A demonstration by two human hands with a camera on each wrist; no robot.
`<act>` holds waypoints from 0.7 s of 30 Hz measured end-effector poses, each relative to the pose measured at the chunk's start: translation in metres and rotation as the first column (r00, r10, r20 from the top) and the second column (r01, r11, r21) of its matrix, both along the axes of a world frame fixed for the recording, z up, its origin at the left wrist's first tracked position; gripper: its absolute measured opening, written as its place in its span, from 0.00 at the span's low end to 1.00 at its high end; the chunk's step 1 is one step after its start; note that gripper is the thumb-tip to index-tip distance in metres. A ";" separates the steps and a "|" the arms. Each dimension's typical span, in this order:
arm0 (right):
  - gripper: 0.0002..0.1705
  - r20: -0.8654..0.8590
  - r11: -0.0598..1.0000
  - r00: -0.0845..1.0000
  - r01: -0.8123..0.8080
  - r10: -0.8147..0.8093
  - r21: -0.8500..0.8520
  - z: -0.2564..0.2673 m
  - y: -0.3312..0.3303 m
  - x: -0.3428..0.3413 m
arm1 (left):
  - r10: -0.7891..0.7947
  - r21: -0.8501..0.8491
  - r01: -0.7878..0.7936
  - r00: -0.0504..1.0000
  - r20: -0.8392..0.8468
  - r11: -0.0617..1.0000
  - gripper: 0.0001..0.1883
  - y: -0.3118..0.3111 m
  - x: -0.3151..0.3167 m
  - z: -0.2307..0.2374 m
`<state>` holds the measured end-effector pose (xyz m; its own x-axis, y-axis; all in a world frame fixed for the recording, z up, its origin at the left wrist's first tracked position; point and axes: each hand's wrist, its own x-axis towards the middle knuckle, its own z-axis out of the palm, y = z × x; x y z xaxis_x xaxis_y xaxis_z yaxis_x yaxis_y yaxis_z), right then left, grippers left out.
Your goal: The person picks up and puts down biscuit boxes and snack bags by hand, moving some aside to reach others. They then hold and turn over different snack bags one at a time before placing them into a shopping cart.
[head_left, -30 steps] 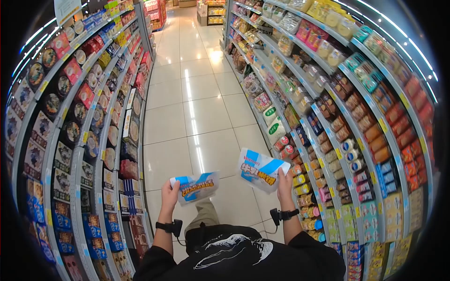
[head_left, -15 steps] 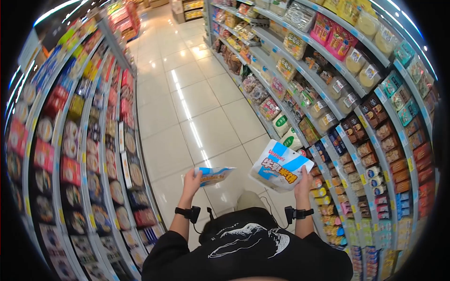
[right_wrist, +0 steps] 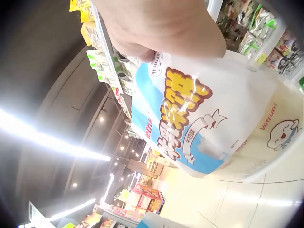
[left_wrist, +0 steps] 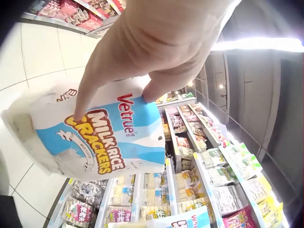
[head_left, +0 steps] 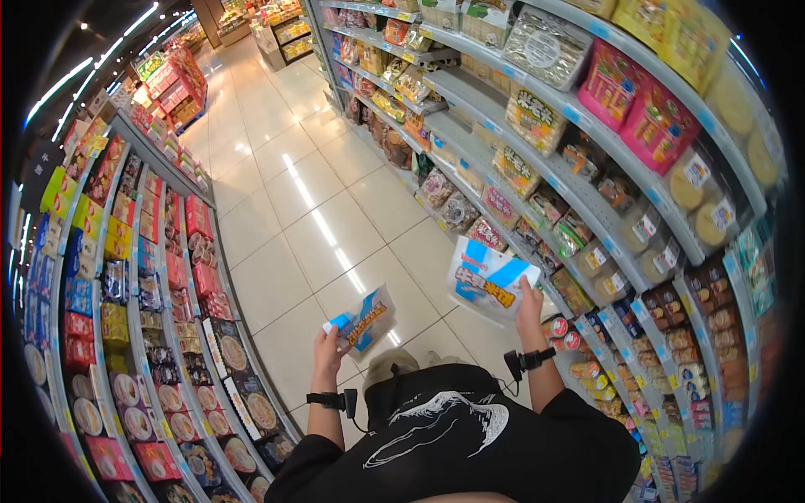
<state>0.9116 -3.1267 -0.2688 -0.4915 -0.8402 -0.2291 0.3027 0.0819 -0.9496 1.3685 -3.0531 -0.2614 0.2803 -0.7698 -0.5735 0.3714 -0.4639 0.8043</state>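
Note:
My left hand (head_left: 329, 350) pinches a blue and white bag of milk rice crackers (head_left: 367, 322) by its edge. In the left wrist view, thumb and fingers lie over the bag (left_wrist: 102, 137), its English lettering facing the camera. A similar cracker bag (head_left: 482, 281), with Chinese lettering, is gripped along its side by my right hand (head_left: 529, 312). The right wrist view shows that bag (right_wrist: 228, 109) close up, clear plastic at one end with a small cartoon on it. Both bags are held apart over the aisle, in front of the body.
Stocked snack shelves (head_left: 579, 109) rise along the right side, close to the right hand. Another shelf row (head_left: 151, 327) with boxes and bowls runs down the left. Between them stretches a tiled floor (head_left: 277, 210), with a red display stand (head_left: 172, 84) farther ahead.
The head view has swung rightward, bringing the right shelves nearer. The left bag, almost edge-on half a second ago, shows its face again. Both hands keep their bags.

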 end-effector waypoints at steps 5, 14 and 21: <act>0.12 0.238 0.986 0.971 0.068 -0.029 -0.155 0.021 -0.140 0.040 | -0.017 -0.131 0.023 0.998 0.052 0.991 0.13 -0.133 0.009 -0.003; 0.15 0.458 0.991 0.879 0.128 -0.131 0.039 -0.025 -0.326 0.059 | -0.306 -0.109 0.331 0.931 0.197 0.937 0.13 -0.400 0.029 0.003; 0.20 0.587 0.962 0.766 0.258 -0.262 0.094 -0.080 -0.422 0.051 | -0.525 -0.059 0.549 0.822 0.222 0.834 0.18 -0.581 0.004 -0.003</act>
<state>0.9626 -3.5488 -0.3484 -0.4582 -0.6973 -0.5512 0.8120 -0.0760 -0.5787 1.3723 -3.6344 -0.2646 -0.1036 -0.8869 -0.4501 -0.0733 -0.4445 0.8928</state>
